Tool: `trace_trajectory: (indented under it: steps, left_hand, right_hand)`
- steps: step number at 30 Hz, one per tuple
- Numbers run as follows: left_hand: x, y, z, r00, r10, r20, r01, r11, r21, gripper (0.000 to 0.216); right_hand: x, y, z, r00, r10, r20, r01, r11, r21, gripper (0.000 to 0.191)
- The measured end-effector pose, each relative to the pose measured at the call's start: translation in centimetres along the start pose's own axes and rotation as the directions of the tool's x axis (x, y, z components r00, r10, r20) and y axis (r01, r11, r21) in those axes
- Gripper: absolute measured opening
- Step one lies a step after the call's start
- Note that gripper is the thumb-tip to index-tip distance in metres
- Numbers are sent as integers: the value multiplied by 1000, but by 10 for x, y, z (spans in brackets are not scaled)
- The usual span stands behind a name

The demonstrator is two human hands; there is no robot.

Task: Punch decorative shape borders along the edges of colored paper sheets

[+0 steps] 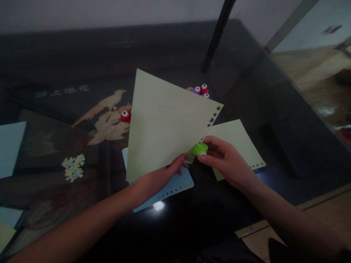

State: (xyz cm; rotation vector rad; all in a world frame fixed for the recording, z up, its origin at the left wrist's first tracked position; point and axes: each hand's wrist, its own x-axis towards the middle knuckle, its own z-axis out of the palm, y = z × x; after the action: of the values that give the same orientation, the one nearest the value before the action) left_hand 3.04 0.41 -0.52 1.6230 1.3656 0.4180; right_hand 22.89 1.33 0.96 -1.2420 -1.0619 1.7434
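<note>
A pale yellow-green sheet of paper [167, 124] is held up over the table, tilted, with a row of small shaped holes along its right edge. My left hand [164, 173] grips its lower edge, thumb in front. In my right hand [225, 157] is a green craft punch [200, 149], pinched between thumb and fingers at the sheet's lower right edge. Below the held sheet lies a blue sheet [175, 184] with punched shapes along its edge. Another pale sheet [236, 140] with holes rests under my right hand.
Red and purple punches [201, 89] stand behind the held sheet, and a red one [125, 116] shows at its left. A pile of small paper cut-outs [73, 168] lies on the dark glass-topped table [82, 47]. More blue paper [11, 148] is at far left.
</note>
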Motion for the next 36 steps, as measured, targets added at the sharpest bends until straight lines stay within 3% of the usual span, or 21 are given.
trace_trajectory:
  steps: [10, 21, 36]
  left_hand:
    - [1, 2, -1, 995, -93, 35, 97, 982, -161, 47]
    - [3, 0, -3, 996, -88, 16, 89, 960, -265, 48]
    - [3, -1, -2, 999, -52, 13, 53, 944, -326, 45]
  right_hand:
    - [-1, -2, -8, 999, -11, 44, 14, 997, -79, 34]
    - [0, -9, -14, 996, -15, 85, 23, 995, -98, 29]
    - [3, -3, -18, 987, 39, 157, -55, 993, 100, 43]
